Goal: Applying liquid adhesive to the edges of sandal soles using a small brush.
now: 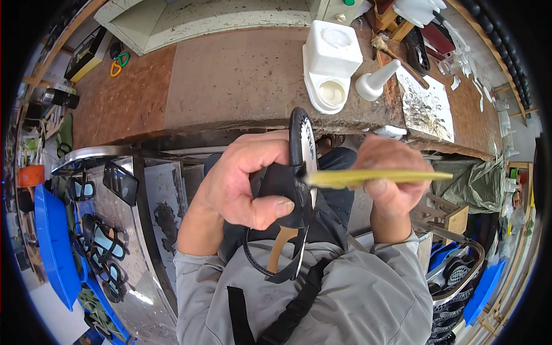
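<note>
I had the black sandal (282, 187) upright at the middle of my view, its rounded end towards twelve o'clock and its thin looped strap (247, 253) hanging towards six. The sole's rim was dark and edge-on, the inner face pale with blue and black printing on its right; the broad strap was smooth and black, with a tan strip (280, 248) below it. My left hand (247, 178) gripped the broad strap, thumb across its front. My right hand (397, 167) pinched a flat yellow tool (345, 177) from three o'clock, its tip at the strap's edge; I couldn't tell whether they touched.
</note>
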The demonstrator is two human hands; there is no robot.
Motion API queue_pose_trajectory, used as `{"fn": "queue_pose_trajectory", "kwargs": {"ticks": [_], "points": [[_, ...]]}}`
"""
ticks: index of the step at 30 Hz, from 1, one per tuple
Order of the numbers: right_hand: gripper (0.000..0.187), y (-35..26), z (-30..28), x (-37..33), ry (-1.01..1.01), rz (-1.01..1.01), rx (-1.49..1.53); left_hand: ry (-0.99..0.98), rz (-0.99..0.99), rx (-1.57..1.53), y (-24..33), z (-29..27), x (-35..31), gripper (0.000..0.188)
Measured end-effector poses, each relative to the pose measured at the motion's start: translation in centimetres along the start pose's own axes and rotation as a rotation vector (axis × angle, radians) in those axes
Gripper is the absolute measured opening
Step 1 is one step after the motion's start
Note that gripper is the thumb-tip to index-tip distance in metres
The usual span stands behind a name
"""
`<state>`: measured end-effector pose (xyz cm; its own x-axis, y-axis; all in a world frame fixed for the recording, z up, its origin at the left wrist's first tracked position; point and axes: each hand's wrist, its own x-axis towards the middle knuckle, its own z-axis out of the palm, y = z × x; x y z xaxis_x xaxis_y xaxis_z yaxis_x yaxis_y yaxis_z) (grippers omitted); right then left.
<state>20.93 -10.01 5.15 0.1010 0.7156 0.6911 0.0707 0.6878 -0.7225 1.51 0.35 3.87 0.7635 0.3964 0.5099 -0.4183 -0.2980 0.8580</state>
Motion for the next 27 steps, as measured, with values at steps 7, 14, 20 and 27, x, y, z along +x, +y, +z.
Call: {"fn": "queue_pose_trajectory", "kwargs": {"ticks": [7, 14, 20, 27], "points": [[0.015, 0.7, 0.0, 1.3, 0.084, -0.012, -0.018, 0.035, -0.002, -0.009, 0.7, 0.4, 0.1, 0.025], [0.017, -0.3, -1.1, 1.1, -0.166, -0.051, -0.006, 0.039, -0.002, -0.018, 0.0, 0.1, -0.2, 0.027], [0.016, 1.1, -0.2, 1.3, -0.072, 0.031, 0.161, 0.146, -0.123, -0.164, 0.6, 0.5, -0.6, 0.035], [0.017, 0.8, -0.1, -1.2, -0.100, -0.005, 0.151, 0.191, -0.161, -0.363, -0.1, 0.1, -1.0, 0.040]]}}
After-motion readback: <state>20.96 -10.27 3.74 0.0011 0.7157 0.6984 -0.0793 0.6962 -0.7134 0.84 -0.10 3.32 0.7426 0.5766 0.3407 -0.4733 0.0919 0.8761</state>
